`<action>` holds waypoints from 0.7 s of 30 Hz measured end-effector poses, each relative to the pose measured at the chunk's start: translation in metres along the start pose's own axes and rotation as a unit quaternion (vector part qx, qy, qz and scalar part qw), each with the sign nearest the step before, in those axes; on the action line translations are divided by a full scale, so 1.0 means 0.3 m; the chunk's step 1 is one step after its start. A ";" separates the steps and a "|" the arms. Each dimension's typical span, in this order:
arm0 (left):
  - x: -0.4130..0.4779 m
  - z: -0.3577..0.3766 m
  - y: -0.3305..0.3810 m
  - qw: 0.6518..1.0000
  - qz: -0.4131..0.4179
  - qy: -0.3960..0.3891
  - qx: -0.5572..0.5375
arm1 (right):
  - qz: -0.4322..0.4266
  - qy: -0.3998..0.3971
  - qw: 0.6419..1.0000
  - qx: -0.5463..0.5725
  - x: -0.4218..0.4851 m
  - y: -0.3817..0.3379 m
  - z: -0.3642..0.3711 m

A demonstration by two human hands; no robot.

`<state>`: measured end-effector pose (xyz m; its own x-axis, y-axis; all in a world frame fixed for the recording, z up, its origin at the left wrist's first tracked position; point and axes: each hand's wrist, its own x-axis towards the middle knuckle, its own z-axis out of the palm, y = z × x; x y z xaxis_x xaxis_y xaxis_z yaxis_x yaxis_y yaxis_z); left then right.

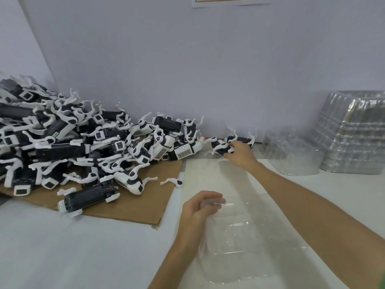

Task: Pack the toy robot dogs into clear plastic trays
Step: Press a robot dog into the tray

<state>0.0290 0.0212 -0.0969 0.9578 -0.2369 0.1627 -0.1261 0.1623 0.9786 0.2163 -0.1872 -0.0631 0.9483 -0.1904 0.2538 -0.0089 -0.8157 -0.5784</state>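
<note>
The right hand (239, 153) grips a toy dog (218, 146) by its body. It is likely light, hard plastic with breakable thin legs. The left hand (200, 207) pinches the flimsy clear tray (245, 236) beside it.

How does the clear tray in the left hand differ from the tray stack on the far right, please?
The held tray is one piece; the stack is many trays nested. The left hand grips the held tray at one end; the stack stands untouched by the wall. The held tray nearly vanishes against the white surface; the stack looks grey and glossy. Both are clear plastic.
</note>
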 end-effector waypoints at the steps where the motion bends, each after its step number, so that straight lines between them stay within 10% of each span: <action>1: 0.001 -0.001 -0.001 1.000 0.000 -0.003 0.002 | -0.001 0.018 0.999 0.030 -0.013 -0.010 -0.017; 10: -0.008 0.002 -0.001 1.000 -0.003 -0.011 0.001 | 0.065 0.057 0.942 0.325 -0.308 -0.016 -0.279; 17: -0.004 0.008 -0.006 1.000 -0.005 -0.009 0.002 | 0.086 -0.077 0.573 0.811 -0.585 0.078 -0.409; 21: -0.006 0.008 0.001 1.000 -0.013 -0.011 0.011 | 0.163 -0.048 0.487 0.857 -0.630 0.109 -0.410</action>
<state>0.0266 0.0193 -0.0966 0.9551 -0.2613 0.1394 -0.1070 0.1344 0.9851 -0.0023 -0.2449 -0.0346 0.9963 -0.0638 -0.0578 0.0359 0.9185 -0.3937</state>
